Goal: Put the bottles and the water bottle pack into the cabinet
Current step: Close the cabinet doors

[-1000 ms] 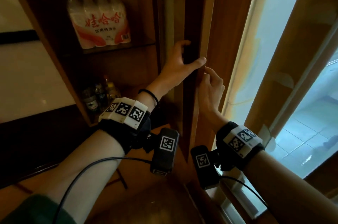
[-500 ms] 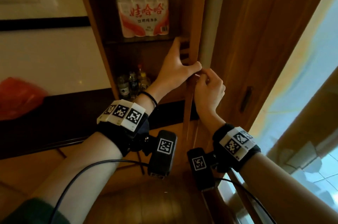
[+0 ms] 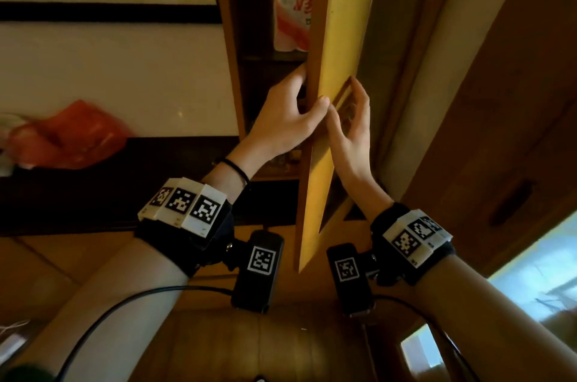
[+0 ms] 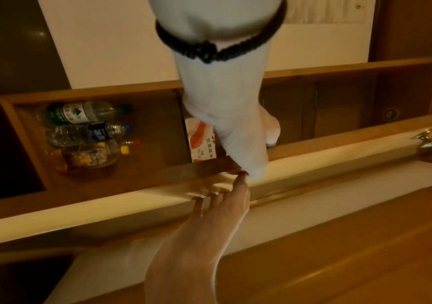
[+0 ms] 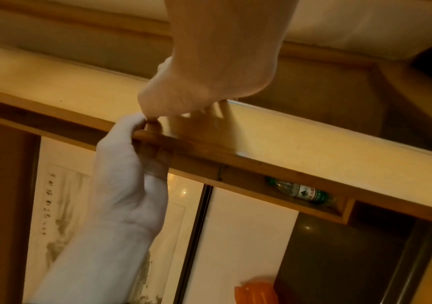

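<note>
The wooden cabinet door point(image 3: 337, 22) stands nearly edge-on across the cabinet opening. My left hand point(image 3: 290, 119) grips its free edge, fingers curled behind it and thumb on the front. My right hand point(image 3: 352, 119) lies beside it with straight fingers touching the door's face. The red-and-white water bottle pack point(image 3: 288, 19) stands on the upper shelf, half hidden by the door. In the left wrist view three bottles point(image 4: 84, 131) sit together in the lower compartment, next to the pack point(image 4: 200, 142). The right wrist view shows one green-labelled bottle point(image 5: 303, 192) through the gap.
A red plastic bag point(image 3: 71, 135) lies on the dark counter to the left. A wooden panel with a dark recessed handle point(image 3: 512, 203) rises at the right, with a bright window point(image 3: 537, 272) below it. A metal hinge point(image 4: 426, 139) sits on the door.
The door has swung further across the opening and now covers most of the pack. My right hand went from pinching the edge to lying with straight fingers on the face.
</note>
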The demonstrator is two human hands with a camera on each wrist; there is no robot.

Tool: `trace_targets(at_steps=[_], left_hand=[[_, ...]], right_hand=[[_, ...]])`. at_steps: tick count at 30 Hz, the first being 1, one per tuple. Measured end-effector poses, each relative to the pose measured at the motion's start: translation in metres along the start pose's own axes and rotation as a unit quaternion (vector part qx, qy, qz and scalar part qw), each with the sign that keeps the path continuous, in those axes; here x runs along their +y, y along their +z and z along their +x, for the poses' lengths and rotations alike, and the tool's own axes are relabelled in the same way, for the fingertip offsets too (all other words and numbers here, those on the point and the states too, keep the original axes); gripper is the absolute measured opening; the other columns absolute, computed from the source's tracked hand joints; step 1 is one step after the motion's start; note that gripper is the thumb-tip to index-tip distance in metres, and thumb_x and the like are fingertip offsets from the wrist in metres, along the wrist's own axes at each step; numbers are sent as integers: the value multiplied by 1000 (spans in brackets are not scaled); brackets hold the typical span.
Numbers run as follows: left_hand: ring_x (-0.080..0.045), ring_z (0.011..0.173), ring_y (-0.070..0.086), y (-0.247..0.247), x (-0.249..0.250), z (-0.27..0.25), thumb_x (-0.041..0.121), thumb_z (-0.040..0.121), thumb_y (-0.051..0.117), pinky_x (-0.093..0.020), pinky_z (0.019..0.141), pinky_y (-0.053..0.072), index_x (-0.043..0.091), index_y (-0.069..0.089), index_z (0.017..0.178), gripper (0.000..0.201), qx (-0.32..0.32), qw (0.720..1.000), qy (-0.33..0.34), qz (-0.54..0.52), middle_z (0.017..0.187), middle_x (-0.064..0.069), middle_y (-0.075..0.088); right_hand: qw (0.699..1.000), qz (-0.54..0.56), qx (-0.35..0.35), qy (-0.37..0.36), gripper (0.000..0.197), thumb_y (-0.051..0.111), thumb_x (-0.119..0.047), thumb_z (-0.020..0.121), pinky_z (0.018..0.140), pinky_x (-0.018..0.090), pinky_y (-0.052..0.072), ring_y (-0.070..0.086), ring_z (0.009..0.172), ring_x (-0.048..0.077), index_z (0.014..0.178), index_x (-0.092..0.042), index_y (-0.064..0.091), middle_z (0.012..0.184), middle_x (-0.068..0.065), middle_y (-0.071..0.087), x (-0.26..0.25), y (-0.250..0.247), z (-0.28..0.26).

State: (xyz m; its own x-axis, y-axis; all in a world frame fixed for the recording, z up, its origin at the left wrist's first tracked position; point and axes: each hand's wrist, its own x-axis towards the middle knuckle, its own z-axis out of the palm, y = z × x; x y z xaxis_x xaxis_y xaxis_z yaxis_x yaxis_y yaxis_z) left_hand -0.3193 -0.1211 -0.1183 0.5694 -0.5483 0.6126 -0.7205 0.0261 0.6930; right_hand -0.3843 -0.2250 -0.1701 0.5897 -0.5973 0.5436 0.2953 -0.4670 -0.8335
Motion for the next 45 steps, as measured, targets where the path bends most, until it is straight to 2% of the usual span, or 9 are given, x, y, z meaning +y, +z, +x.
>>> trace_targets(at_steps=[6,10,15,17,21,28,34,39,45], left_hand=[[-1,104,61,-39,-68,28,13,94,55,-14,90,49,-3,47,131,41,66,998,-1,12,116,-3,62],[-16,119,58,-62,-109,58,19,95,52,-28,100,50,1,41,138,48,80,996,-20,20,130,-10,59],[-2,108,58,-79,-151,90,24,98,49,-8,88,49,8,40,142,47,92,994,-56,37,128,-1,59],[-6,112,59,-85,-165,100,27,97,51,-13,92,50,10,42,141,47,91,994,-60,26,129,-1,60],[-16,127,47,-103,-189,118,37,92,57,-34,109,42,14,49,138,52,90,993,-19,73,138,-4,50],[-21,144,24,-113,-217,156,32,84,71,-20,108,22,16,21,151,85,115,986,-99,67,156,-8,21],[-21,135,42,-109,-244,178,33,85,68,-42,109,42,20,24,150,80,91,985,-140,33,151,-2,37],[-19,124,52,-109,-256,179,40,82,70,-43,99,51,26,30,147,77,116,986,-120,16,144,2,43],[-18,123,52,-110,-258,179,41,83,69,-42,98,51,24,32,146,75,119,988,-99,5,141,0,44]], right_hand=[[1000,-17,0,-6,65,66,-37,84,105,41,45,47,124,15,140,-25,35,132,-5,44,27,67,28],[1000,-21,8,17,63,68,-33,84,101,24,43,44,118,10,137,-25,35,118,-20,39,38,110,61],[997,-25,51,56,54,71,-31,82,93,20,51,52,102,0,124,-17,40,112,-9,45,49,152,104],[996,-26,58,60,62,76,-31,78,89,14,51,53,101,0,124,-14,39,111,-10,43,54,163,117],[994,-42,79,67,73,81,-39,64,96,37,52,49,116,20,120,-20,37,122,2,40,66,186,133],[993,-30,66,91,88,78,-50,60,96,46,53,53,121,23,131,-29,31,135,7,42,76,213,168],[994,-48,44,89,76,69,-47,71,98,48,51,54,118,22,136,-36,31,134,5,47,91,221,188],[992,-72,88,57,51,65,-22,85,92,46,54,60,101,21,129,-27,39,125,9,52,99,224,198],[991,-58,102,69,49,67,-19,85,89,38,54,59,98,20,127,-25,42,109,-4,47,104,225,200]])
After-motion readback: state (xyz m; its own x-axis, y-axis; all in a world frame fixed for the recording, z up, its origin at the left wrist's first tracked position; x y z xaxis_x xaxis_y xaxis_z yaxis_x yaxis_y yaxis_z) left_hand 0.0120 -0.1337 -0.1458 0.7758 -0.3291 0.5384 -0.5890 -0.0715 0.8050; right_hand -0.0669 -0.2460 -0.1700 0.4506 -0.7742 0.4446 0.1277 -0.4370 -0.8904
